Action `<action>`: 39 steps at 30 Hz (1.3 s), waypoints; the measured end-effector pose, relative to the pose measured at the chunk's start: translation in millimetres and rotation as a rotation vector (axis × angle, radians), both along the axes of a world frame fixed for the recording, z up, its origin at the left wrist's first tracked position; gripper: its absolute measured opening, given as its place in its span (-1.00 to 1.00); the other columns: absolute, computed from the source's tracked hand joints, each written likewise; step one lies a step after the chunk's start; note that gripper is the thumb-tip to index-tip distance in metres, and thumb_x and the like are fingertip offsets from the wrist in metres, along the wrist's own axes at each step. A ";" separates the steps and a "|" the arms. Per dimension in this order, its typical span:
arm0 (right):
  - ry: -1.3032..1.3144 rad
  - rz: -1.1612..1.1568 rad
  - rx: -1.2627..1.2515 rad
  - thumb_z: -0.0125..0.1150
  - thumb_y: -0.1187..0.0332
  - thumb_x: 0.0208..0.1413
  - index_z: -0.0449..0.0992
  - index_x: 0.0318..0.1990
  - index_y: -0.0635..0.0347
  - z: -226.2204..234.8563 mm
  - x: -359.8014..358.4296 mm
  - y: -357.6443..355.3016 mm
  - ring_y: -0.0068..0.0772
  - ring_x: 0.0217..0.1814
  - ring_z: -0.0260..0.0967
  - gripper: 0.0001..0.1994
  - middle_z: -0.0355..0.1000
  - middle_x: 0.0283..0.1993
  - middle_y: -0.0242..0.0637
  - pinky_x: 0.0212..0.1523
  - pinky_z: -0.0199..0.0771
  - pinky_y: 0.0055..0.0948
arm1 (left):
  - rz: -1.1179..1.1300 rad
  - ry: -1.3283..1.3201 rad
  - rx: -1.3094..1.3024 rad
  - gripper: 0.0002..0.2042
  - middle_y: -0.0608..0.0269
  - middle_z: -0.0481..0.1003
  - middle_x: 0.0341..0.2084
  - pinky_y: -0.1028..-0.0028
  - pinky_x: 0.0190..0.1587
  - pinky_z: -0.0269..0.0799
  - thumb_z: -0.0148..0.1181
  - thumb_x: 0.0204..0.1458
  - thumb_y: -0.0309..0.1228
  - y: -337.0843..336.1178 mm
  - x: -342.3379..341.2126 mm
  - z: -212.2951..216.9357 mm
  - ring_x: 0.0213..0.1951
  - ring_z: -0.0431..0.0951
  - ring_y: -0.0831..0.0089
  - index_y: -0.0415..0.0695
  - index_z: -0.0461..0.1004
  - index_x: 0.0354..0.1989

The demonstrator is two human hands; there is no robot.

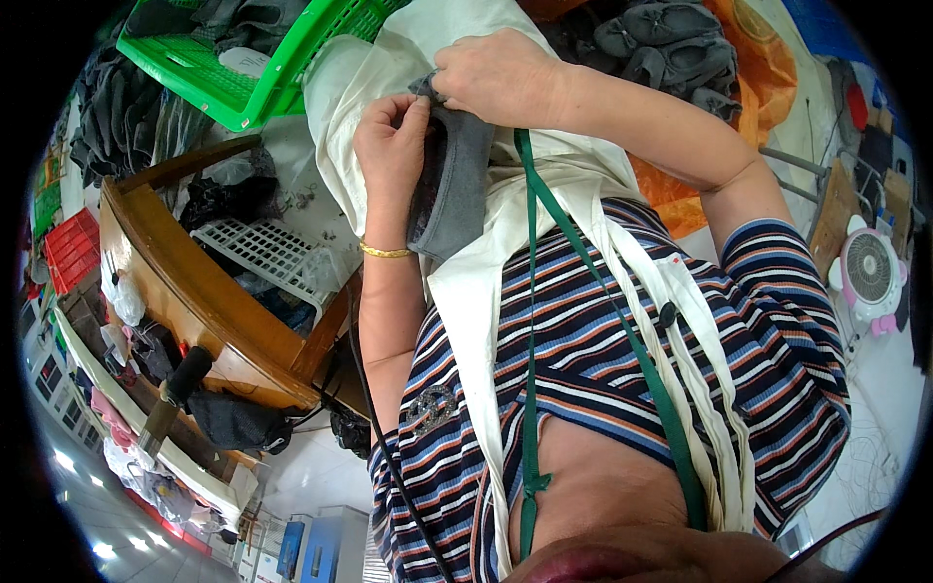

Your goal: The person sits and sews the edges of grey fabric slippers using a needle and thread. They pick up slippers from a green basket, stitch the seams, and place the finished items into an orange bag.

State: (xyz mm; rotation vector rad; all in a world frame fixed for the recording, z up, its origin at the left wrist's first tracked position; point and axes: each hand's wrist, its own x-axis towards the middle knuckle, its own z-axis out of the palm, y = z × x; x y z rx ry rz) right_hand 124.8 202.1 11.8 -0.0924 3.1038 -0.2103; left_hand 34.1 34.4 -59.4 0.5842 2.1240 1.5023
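Observation:
A grey cloth shoe point(461, 180), soft and dark inside, lies over the white apron point(525, 175) on my lap. At its upper end my left hand point(394, 146), thumb and forefinger pinched together, grips the rim. My right hand point(501, 78) is closed on the same end, with its fingers curled close beside the left fingertips. Whatever small thing may sit between the fingertips is too small to make out. The shoe's lower end hangs toward my left wrist, near a gold bracelet point(385, 251).
A green plastic basket point(243, 107) with grey pieces stands at the upper left. Grey shoes point(671, 49) lie heaped by an orange bag point(763, 78) at the upper right. At left is a wooden table point(194, 282) near a white crate point(262, 257). A fan point(870, 267) stands far right.

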 end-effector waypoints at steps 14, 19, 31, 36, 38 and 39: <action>0.143 0.194 -0.134 0.23 0.18 0.05 0.59 -0.29 0.10 13.0 26.7 -2.6 -0.24 -0.17 0.51 -0.79 0.47 -0.28 -0.30 -0.26 0.54 -0.27 | 0.033 -0.203 0.152 -0.85 0.34 0.55 -0.43 0.62 -0.39 0.42 0.26 0.12 -0.43 0.0 3.0 12.5 -0.45 0.48 0.64 -0.28 0.56 -0.26; 0.133 -0.047 -0.201 0.25 0.20 0.07 0.53 -0.17 0.10 10.9 38.0 11.7 -0.18 -0.21 0.49 -0.76 0.45 -0.24 -0.27 -0.25 0.51 -0.32 | -0.139 -0.372 0.212 -0.86 0.40 0.56 -0.39 0.64 -0.36 0.40 0.23 0.16 -0.42 -6.1 2.9 26.3 -0.41 0.47 0.67 -0.25 0.56 -0.23; -0.176 -0.416 -1.106 0.13 0.29 0.24 0.49 -0.17 0.10 -4.7 62.4 41.9 -0.52 -0.52 0.41 -0.87 0.41 -0.48 -0.42 -0.52 0.42 -0.48 | -0.351 -0.141 -0.269 -0.61 0.42 0.35 -0.67 0.53 -0.52 0.22 0.32 0.08 -0.15 -6.5 8.6 38.5 -0.55 0.28 0.67 -0.29 0.49 -0.51; 0.152 -0.425 -1.887 0.08 0.32 0.30 0.44 -0.11 0.22 -15.8 84.0 88.5 -0.69 -0.60 0.21 -0.84 0.33 -0.53 -0.50 -0.60 0.17 -0.74 | -0.383 -0.201 -0.105 -0.64 0.39 0.29 -0.65 0.49 -0.48 0.23 0.37 0.01 -0.20 -11.6 7.9 14.5 -0.52 0.24 0.64 -0.29 0.41 -0.44; 0.346 -0.372 -2.100 0.04 0.32 0.32 0.45 -0.06 0.22 -35.4 101.6 131.8 -0.66 -0.51 0.29 -0.81 0.35 -0.46 -0.47 -0.47 0.34 -0.70 | -0.380 -0.080 -0.108 -0.69 0.32 0.33 -0.64 0.46 -0.47 0.26 0.35 0.00 -0.27 -8.2 8.6 30.4 -0.53 0.31 0.55 -0.26 0.42 -0.40; 0.535 -0.584 -2.055 0.07 0.36 0.30 0.44 -0.15 0.13 -30.0 101.3 132.5 -0.65 -0.55 0.28 -0.91 0.34 -0.51 -0.47 -0.54 0.30 -0.65 | -0.374 -0.014 -0.114 -0.72 0.28 0.36 -0.63 0.45 -0.46 0.28 0.34 0.00 -0.30 -8.4 9.9 42.1 -0.54 0.35 0.51 -0.25 0.42 -0.38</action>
